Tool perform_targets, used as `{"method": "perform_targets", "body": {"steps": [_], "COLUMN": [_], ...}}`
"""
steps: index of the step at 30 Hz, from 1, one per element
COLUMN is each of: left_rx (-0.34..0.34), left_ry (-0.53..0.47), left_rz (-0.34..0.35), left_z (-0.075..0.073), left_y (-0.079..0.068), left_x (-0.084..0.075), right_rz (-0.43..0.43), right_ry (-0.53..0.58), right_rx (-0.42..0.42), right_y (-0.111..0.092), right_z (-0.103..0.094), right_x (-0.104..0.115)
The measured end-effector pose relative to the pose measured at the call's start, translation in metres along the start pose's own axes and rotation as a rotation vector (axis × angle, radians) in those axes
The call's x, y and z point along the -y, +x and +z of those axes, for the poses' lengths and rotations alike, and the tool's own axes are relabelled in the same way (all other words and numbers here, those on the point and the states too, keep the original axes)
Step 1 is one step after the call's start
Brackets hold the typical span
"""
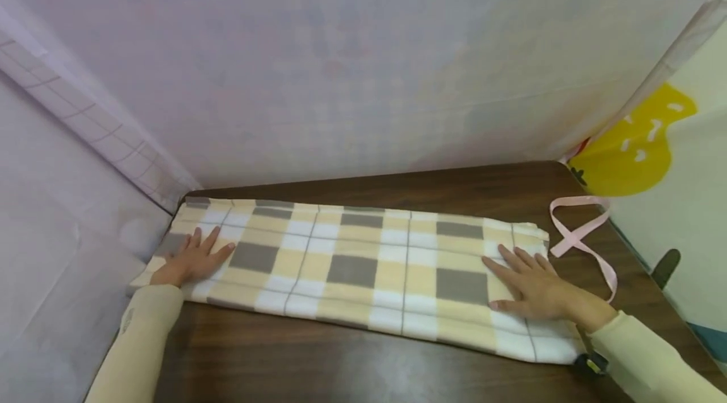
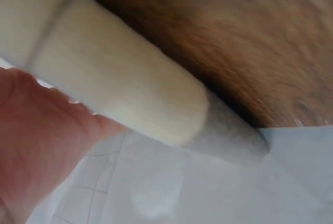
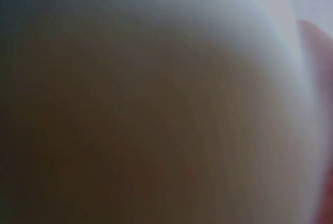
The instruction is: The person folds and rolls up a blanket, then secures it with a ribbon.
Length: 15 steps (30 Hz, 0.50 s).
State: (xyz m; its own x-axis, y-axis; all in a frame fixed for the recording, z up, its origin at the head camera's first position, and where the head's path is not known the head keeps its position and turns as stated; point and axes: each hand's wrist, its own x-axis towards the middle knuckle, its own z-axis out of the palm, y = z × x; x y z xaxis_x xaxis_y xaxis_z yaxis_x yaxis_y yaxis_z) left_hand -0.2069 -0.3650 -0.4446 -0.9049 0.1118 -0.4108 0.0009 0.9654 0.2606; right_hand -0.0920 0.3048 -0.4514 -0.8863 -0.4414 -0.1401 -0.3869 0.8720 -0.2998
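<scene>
A plaid blanket [image 1: 352,270] in cream, white and grey lies folded into a long strip across the brown table. My left hand [image 1: 193,256] rests on its left end with the fingers spread. On the right end lies my right hand [image 1: 536,286], palm down and fingers extended. The left wrist view catches the thick folded edge of the blanket [image 2: 125,83] close up, beside part of the left hand [image 2: 41,135]. Blurred pale material fills most of the right wrist view, with a sliver of the right hand [image 3: 321,78] at its edge.
A pink ribbon [image 1: 573,239] lies looped on the table [image 1: 272,352] to the right of the blanket. Pale cloth [image 1: 341,75] hangs behind the table, and a white surface [image 1: 57,233] borders its left side. A small black object [image 1: 591,364] sits by my right wrist.
</scene>
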Motion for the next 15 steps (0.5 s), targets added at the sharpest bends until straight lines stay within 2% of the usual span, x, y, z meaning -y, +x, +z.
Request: {"method": "perform_targets", "body": {"steps": [4, 6, 8, 11, 15], "left_rx": [-0.008, -0.005, 0.002, 0.011, 0.009], "left_ry": [0.005, 0.008, 0.000, -0.003, -0.005], "left_rz": [-0.028, -0.043, -0.053, -0.057, -0.055], "left_z": [-0.004, -0.005, -0.006, -0.006, -0.006], "left_y": [0.005, 0.006, 0.007, 0.007, 0.007], "left_x": [-0.004, -0.006, -0.007, -0.010, -0.010], "right_rz": [-0.123, -0.140, -0.116, -0.022, 0.086], "right_ry": [0.077, 0.150, 0.227, 0.305, 0.300], "right_rx": [-0.068, -0.114, -0.141, -0.146, -0.129], "right_y": [-0.006, -0.009, -0.013, -0.022, -0.031], "right_z": [-0.004, -0.003, -0.003, -0.002, 0.002], "right_x": [-0.004, -0.011, -0.019, -0.034, -0.057]}}
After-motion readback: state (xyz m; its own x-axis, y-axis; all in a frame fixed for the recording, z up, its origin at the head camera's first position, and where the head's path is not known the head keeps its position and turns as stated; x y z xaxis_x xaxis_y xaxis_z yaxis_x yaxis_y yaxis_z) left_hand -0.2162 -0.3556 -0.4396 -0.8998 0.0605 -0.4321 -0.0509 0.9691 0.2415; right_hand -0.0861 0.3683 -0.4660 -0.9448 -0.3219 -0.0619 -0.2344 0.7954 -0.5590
